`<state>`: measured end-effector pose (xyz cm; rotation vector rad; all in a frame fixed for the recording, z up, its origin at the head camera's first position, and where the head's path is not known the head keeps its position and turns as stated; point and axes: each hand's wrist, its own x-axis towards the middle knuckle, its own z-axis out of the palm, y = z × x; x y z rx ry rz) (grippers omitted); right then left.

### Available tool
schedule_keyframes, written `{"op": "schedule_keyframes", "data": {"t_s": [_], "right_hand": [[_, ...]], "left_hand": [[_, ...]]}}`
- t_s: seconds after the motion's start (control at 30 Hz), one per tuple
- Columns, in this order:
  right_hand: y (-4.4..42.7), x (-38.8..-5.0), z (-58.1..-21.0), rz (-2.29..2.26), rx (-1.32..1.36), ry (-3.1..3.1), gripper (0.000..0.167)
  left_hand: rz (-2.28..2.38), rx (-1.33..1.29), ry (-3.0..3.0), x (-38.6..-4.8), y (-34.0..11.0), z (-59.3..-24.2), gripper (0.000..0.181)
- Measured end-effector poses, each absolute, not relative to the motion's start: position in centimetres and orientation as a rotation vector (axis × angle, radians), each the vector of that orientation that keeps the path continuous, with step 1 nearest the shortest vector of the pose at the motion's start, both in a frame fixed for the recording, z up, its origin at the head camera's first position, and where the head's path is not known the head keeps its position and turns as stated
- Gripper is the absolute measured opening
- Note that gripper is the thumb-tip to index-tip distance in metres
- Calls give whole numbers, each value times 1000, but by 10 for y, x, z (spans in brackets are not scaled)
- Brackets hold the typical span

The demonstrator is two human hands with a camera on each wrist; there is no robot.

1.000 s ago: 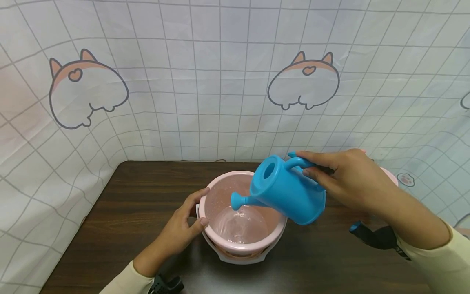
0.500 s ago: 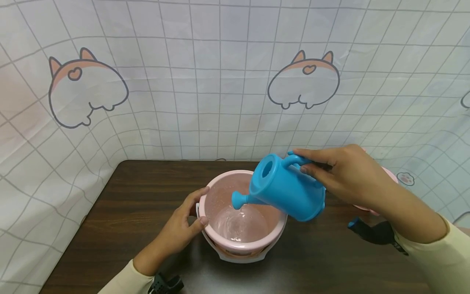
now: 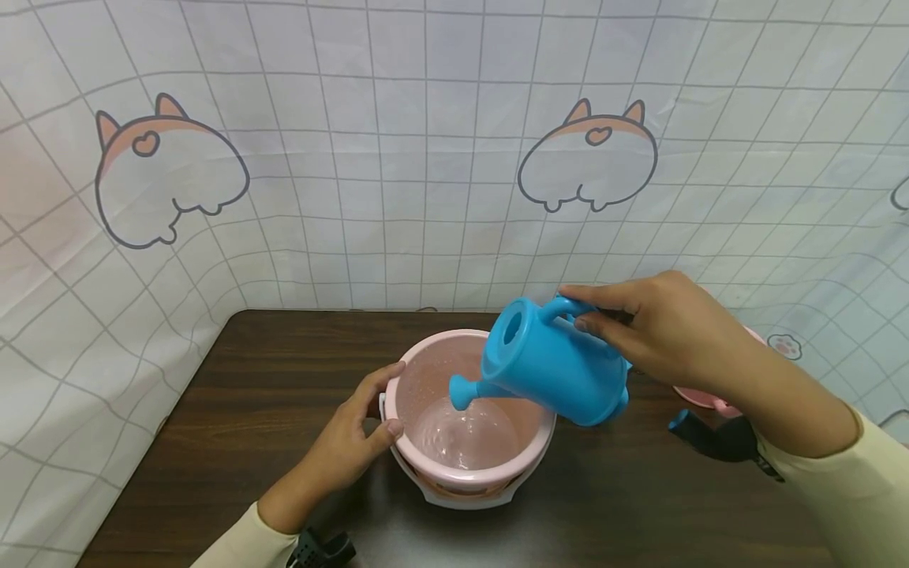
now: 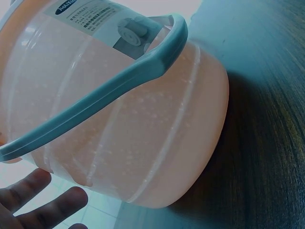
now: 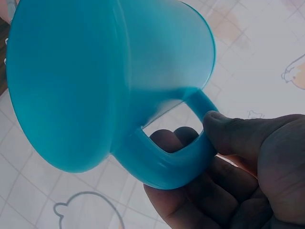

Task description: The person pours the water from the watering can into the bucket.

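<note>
A pink bucket [image 3: 536, 450] with a hanging handle stands on the table, some rippled clear water [image 3: 469, 434] in its bottom. My left hand [image 3: 346, 442] holds its left rim, thumb and index finger at the edge; in the left wrist view other fingers [image 4: 57, 205] extend beside the wall. My right hand [image 3: 667, 335] grips the handle of a blue watering can [image 3: 561, 371], thumb on top and fingers curled through the loop [image 5: 167, 167]. Tilted left, the can has its spout head [image 3: 463, 392] over the bucket's opening. Any stream from the spout is too faint to make out.
A pink item [image 3: 699, 397], mostly hidden behind my right forearm, stands at the table's right. The dark wooden table [image 3: 270, 379] ends at a white grid-patterned cloth [image 3: 398, 237], which hangs behind and along both sides.
My right hand has shifted slightly up and left, and the can's base has risen a little. More of the pink item at right shows. The left hand and bucket have stayed put.
</note>
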<state>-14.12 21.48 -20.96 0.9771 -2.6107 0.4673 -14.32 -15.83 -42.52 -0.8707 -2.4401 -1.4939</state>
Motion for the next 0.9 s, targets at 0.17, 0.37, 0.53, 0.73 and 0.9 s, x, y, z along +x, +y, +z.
{"op": "schedule_keyframes", "data": {"t_s": [0.17, 0.37, 0.53, 0.73, 0.9], "right_hand": [[213, -143, -205, 444, 975, -2671, 39], [210, -145, -201, 406, 983, -2703, 40], [208, -145, -198, 388, 982, -2712, 39], [207, -146, -196, 390, 976, -2736, 39], [203, -147, -193, 377, 988, -2754, 39]], "left_hand": [[-1498, -882, -2428, -144, -158, -425, 63], [-1499, -895, -2420, -144, -159, -426, 63], [-1497, -904, -2408, -144, -159, -426, 63], [-1497, -895, -2419, -144, -158, -425, 64], [-1506, -884, -2430, -144, -158, -425, 64]]}}
